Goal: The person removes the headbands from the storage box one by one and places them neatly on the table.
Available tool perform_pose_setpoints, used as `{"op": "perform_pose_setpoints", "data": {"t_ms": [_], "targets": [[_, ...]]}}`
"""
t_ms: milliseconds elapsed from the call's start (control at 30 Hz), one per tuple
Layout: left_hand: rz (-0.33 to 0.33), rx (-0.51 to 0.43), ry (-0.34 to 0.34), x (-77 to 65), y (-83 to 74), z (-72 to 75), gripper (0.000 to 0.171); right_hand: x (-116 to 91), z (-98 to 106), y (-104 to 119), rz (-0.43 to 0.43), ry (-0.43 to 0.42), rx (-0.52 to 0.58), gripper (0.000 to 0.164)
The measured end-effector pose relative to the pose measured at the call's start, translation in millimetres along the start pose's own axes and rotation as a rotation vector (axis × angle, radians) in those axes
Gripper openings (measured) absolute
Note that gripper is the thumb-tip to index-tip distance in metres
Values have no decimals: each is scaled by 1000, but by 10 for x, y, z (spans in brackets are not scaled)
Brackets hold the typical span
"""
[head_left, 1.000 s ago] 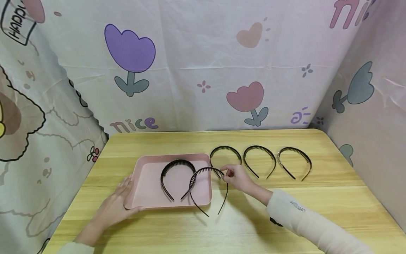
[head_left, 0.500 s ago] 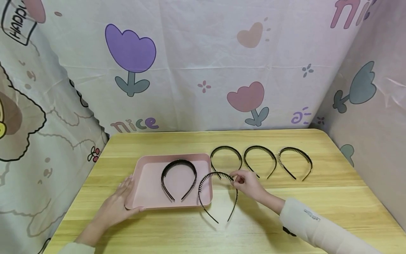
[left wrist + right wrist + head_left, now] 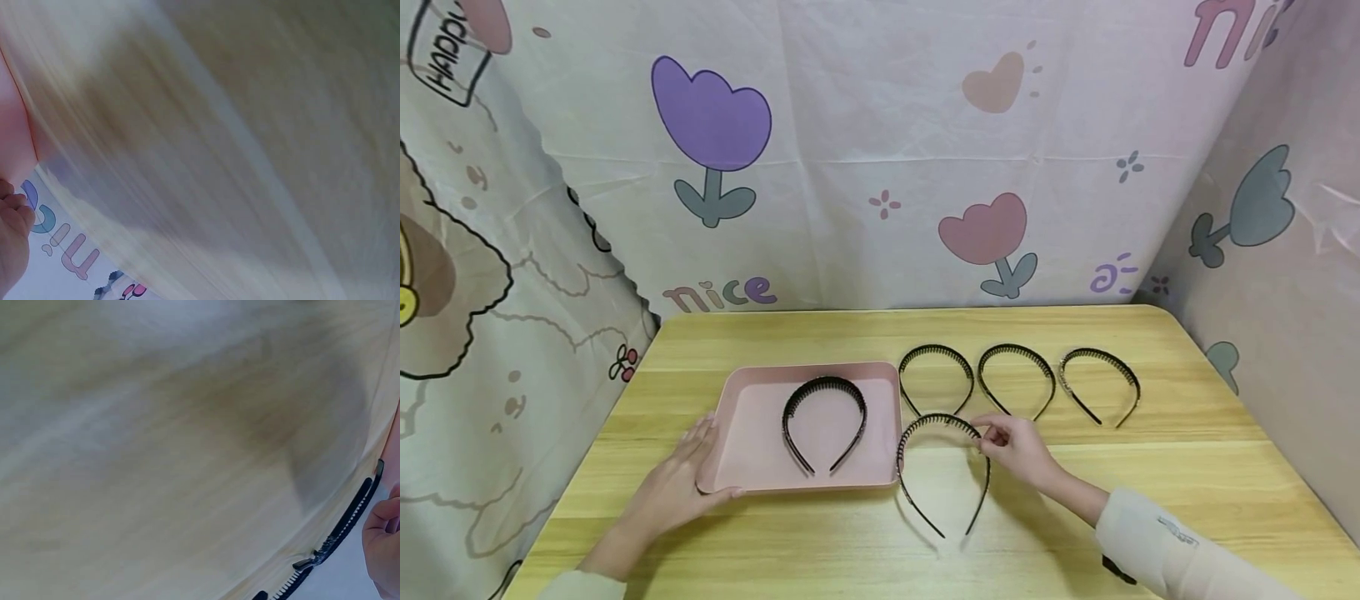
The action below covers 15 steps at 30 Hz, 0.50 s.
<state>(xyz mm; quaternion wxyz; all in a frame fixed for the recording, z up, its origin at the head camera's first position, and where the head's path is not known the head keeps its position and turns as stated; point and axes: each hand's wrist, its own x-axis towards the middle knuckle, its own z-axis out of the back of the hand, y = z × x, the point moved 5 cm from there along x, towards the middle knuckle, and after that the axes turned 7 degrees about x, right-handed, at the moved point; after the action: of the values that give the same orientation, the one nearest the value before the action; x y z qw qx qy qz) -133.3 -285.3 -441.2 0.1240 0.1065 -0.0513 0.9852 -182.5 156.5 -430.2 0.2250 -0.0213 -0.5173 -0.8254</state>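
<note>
Pinching black headband (image 3: 942, 418) in right hand (image 3: 1015, 447), just beside right edge of tray (image 3: 748, 433). Touching tray's left end with extended fingers of left hand (image 3: 672, 477). Noting second headband (image 3: 825, 384) inside tray, three more headbands (image 3: 1017, 348) right of tray.

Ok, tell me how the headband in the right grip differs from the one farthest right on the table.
The held headband is pinched in the right grip; the far-right headband lies untouched on the table. The held headband is next to the pink tray; the far-right headband lies farther back, away from it. The held headband looks larger in the head view than the far-right headband. Both are black, toothed, open arches.
</note>
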Motion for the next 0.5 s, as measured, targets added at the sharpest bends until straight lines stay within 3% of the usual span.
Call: {"op": "perform_pose_setpoints", "data": {"t_ms": [200, 500], "targets": [[6, -12, 17, 16, -4, 7, 101, -109, 59, -25, 7, -28, 3, 24], [0, -2, 15, 9, -7, 23, 102, -272, 33, -133, -78, -21, -7, 26]]}}
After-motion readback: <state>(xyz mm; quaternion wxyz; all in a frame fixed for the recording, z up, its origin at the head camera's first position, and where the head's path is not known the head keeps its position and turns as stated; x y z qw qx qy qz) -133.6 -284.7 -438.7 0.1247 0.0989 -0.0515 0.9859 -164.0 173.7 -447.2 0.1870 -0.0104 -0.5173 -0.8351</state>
